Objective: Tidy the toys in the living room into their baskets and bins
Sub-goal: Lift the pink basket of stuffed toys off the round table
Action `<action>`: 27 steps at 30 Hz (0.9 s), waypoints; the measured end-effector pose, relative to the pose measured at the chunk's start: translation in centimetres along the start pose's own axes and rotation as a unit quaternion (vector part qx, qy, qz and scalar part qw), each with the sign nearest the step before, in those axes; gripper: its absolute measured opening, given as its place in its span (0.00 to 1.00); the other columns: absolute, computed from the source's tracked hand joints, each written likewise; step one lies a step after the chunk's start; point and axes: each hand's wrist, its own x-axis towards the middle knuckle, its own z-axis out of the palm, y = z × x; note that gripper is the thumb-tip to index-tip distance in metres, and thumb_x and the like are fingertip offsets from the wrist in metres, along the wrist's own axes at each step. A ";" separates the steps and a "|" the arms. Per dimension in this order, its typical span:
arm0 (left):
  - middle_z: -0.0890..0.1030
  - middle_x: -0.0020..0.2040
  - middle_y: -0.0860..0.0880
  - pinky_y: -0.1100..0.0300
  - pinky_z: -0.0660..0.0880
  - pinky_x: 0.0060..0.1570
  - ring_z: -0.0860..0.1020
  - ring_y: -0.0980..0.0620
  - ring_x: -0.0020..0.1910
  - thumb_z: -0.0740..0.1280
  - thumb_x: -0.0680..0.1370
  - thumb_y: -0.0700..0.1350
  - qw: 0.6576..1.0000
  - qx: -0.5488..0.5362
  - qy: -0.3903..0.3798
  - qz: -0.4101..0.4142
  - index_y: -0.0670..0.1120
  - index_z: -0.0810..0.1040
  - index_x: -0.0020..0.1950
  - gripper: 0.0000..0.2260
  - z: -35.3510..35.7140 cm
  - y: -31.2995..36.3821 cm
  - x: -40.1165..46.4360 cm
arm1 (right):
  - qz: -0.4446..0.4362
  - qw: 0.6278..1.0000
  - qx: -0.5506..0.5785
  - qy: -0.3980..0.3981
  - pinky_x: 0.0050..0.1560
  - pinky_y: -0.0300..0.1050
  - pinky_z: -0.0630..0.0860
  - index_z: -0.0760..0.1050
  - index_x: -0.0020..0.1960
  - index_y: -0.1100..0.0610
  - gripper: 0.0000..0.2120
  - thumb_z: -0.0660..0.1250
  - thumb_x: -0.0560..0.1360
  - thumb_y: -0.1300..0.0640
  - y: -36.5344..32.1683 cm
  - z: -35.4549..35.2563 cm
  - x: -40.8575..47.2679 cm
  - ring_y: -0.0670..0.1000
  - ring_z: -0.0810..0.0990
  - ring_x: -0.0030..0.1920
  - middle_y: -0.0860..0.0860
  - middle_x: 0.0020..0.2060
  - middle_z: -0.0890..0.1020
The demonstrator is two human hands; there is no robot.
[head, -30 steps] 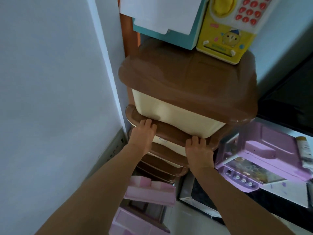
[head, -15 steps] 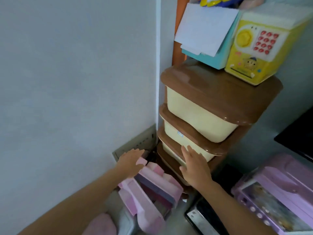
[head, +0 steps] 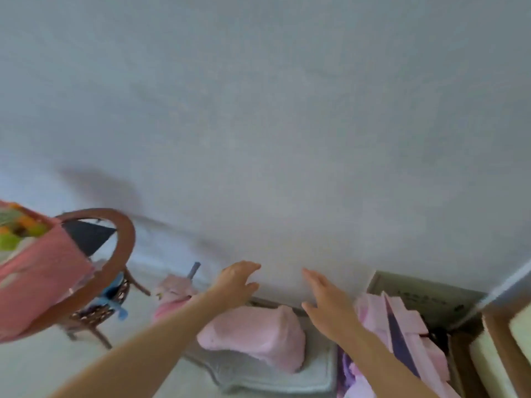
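Both my hands are held out over the floor by the wall and hold nothing. My left hand (head: 237,282) hovers with loosely curved fingers above a pink plush toy (head: 255,334) that lies on a grey-blue cushion (head: 275,377). My right hand (head: 327,303) is spread flat just right of the plush, beside a pink plastic toy (head: 402,326) with a dark slot. A small pink toy (head: 172,297) with a blue stick lies on the floor further left.
A pink fabric bin (head: 37,282) with green and orange toys sits on a round brown wooden table (head: 120,254) at the left. The brown-and-cream drawer unit (head: 505,349) is at the right edge. A plain wall (head: 258,124) fills most of the view.
The view has swung left, away from the drawer unit. Both hands have left the drawers and now hover over the pink toys on the floor.
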 end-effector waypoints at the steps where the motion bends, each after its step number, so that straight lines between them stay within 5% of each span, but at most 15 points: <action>1: 0.61 0.75 0.51 0.62 0.51 0.69 0.58 0.54 0.74 0.57 0.81 0.48 1.000 -0.009 0.012 -0.017 0.49 0.59 0.75 0.22 -0.3 -1.5 -0.7 | -0.016 1.000 -0.009 -0.010 0.71 0.42 0.57 0.47 0.77 0.51 0.32 0.59 0.78 0.56 -1.2 0.3 0.4 0.50 0.58 0.74 0.50 0.76 0.55; 11: 0.68 0.72 0.49 0.56 0.60 0.70 0.66 0.51 0.70 0.62 0.79 0.45 0.969 -0.079 0.127 -0.196 0.47 0.66 0.72 0.21 -5.2 -21.3 -11.4 | -0.178 0.980 -0.038 -0.074 0.70 0.39 0.56 0.48 0.77 0.51 0.31 0.58 0.78 0.57 -20.7 6.3 7.9 0.48 0.59 0.74 0.49 0.76 0.55; 17: 0.76 0.62 0.49 0.55 0.67 0.63 0.72 0.49 0.64 0.63 0.76 0.41 0.944 -0.101 0.209 -0.232 0.47 0.75 0.64 0.16 -9.4 -33.5 -15.0 | -0.186 0.976 0.048 -0.101 0.72 0.43 0.59 0.53 0.76 0.50 0.27 0.58 0.79 0.55 -33.3 11.6 11.8 0.48 0.60 0.73 0.48 0.75 0.58; 20: 0.72 0.68 0.48 0.51 0.63 0.69 0.67 0.48 0.69 0.63 0.77 0.41 0.911 -0.112 0.286 -0.276 0.46 0.71 0.69 0.19 -11.0 -38.4 -17.0 | -0.165 0.974 0.093 -0.124 0.69 0.43 0.61 0.54 0.75 0.51 0.28 0.60 0.78 0.57 -38.3 13.5 13.4 0.48 0.63 0.72 0.48 0.74 0.59; 27: 0.69 0.69 0.42 0.49 0.66 0.66 0.67 0.42 0.68 0.65 0.74 0.37 0.820 -0.224 0.369 -0.377 0.41 0.68 0.70 0.23 -11.8 -46.9 -20.5 | -0.147 0.956 0.167 -0.190 0.64 0.44 0.67 0.57 0.74 0.53 0.27 0.61 0.78 0.59 -48.1 16.6 17.1 0.52 0.68 0.69 0.52 0.71 0.66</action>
